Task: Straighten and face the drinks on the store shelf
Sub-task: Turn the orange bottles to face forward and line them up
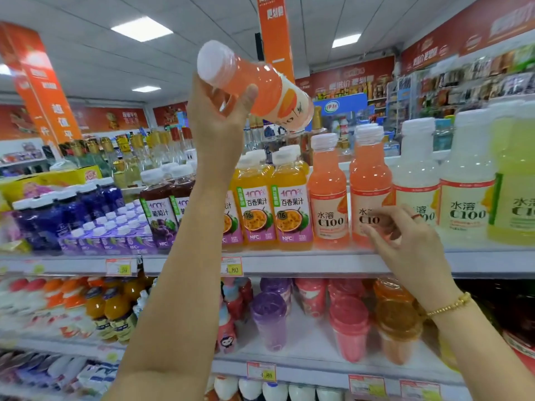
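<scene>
Left forearm rises from the lower edge; the left hand (pixel 220 117) grips a pink drink bottle (pixel 269 91) by its neck, tilted with the cap up and to the left, high above the shelf (pixel 318 263). The right hand (pixel 411 244), wearing a gold bracelet (pixel 448 306), has loosely curled fingers in front of the label of a standing pink C100 bottle (pixel 367 180) at the shelf's front edge. Whether they pinch it cannot be told. Passion-fruit juice bottles (pixel 289 198) stand to its left and pale C100 bottles (pixel 463 183) to its right.
</scene>
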A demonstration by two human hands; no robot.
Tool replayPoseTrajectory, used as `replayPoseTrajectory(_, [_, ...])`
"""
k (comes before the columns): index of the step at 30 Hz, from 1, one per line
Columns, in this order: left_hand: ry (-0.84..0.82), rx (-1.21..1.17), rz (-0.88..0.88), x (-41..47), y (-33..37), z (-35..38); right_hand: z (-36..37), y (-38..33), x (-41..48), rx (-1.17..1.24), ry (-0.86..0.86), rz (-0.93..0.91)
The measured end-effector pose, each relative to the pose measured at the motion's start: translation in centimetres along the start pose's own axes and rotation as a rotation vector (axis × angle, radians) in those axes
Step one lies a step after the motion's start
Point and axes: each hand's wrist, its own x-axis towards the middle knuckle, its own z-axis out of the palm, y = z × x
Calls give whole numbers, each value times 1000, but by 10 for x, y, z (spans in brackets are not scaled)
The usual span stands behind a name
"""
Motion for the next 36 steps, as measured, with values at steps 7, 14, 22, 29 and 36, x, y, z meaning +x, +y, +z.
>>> replayPoseTrajectory(7, [-306, 96, -79, 27, -46, 56, 1, 7, 2, 27, 12, -36])
replayPoseTrajectory(14, [-670, 164, -290, 43, -60, 92, 4, 14, -1, 8, -12, -36])
replayPoseTrajectory(22, [-1020, 771, -303, 52, -69, 107, 3, 16, -5, 6, -4, -56])
replayPoseTrajectory(29, [-1301, 923, -281, 60, -64, 116, 4, 15, -7, -3, -28, -30])
replayPoseTrajectory(36, [-1307, 737, -447, 70, -40, 110, 2, 14, -7, 19, -40, -3])
